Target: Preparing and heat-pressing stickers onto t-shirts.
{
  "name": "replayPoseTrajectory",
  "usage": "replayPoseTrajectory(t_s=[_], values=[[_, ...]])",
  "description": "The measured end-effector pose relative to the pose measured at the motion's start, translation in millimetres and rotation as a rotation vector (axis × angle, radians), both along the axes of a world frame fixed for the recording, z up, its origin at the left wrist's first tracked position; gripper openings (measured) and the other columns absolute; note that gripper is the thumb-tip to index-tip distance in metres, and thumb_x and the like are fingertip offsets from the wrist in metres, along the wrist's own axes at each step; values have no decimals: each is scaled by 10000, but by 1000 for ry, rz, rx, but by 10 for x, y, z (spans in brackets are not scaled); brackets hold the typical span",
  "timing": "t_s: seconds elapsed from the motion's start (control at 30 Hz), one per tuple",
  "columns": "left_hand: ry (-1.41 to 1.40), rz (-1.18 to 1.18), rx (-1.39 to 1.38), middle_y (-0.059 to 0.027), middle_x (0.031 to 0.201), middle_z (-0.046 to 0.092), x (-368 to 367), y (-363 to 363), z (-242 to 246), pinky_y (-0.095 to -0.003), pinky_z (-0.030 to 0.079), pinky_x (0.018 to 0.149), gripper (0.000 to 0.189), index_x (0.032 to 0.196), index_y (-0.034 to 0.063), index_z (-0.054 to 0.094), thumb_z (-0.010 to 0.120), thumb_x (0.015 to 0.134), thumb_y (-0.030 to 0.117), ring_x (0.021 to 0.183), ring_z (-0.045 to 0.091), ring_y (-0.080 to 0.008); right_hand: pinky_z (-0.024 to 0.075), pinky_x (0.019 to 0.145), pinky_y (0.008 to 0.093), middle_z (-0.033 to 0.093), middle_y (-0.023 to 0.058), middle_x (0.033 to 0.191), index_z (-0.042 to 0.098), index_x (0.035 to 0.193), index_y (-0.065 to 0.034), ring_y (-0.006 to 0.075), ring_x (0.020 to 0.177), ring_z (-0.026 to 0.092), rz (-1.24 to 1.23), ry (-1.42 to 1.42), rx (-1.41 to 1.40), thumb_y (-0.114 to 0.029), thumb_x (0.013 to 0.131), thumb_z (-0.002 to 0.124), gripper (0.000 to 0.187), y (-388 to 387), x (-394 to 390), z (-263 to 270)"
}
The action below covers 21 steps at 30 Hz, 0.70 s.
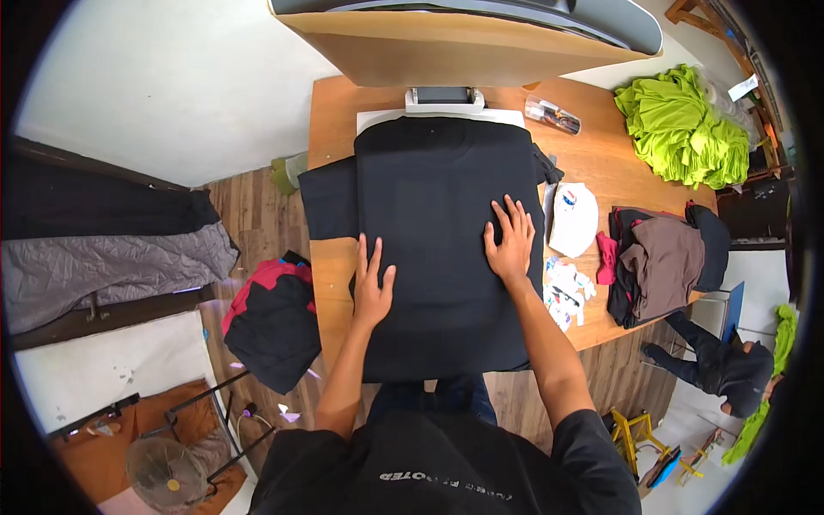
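Observation:
A black T-shirt (444, 193) lies spread over the lower platen of a heat press (463, 45), its collar towards the hinge and its hem hanging over the table's front edge. The press's upper part is raised, with brown sheeting across its underside. Flat on the shirt's left edge rests my left hand (373, 290), fingers apart. My right hand (512, 241) lies on the right half of the cloth, fingers spread. Neither hand holds anything. One sleeve sticks out to the left; the other is bunched at the right.
Right of the shirt on the wooden table (592, 161) are a white stack (573, 219), printed scraps (568, 290), a clear bottle (553, 116), folded dark garments (663, 264) and lime-green cloth (689, 129). A garment pile (273, 322) stands left. Beyond are a fan (167, 476) and another person (734, 370).

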<state>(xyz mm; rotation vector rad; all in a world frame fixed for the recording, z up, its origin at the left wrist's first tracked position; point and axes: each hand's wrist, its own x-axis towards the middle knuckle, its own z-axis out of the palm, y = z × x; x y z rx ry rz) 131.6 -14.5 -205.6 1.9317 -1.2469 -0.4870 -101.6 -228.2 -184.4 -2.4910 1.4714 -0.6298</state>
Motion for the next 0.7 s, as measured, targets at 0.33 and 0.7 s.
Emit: replayPoseTrajectory(t_s=[0.33, 0.7], values=[[517, 286, 119, -205, 1660, 310, -452, 823, 118, -391, 197, 1258, 597, 1603, -26, 284, 337, 1133, 339, 1552, 271, -329, 238, 1245, 487, 479, 92, 1557, 605, 1402, -147, 310, 1493, 370, 13, -42, 0, -238, 972, 618, 440, -5, -8, -35], [306, 382, -27, -183, 1419, 533, -330, 1641, -216, -381, 392, 1132, 481, 1482, -20, 461, 523, 1097, 261, 1335, 519, -300, 320, 1203, 522, 525, 192, 1491, 634, 1329, -53, 419, 1422, 445, 11, -363, 16, -88, 917, 646, 414, -66, -237, -49]])
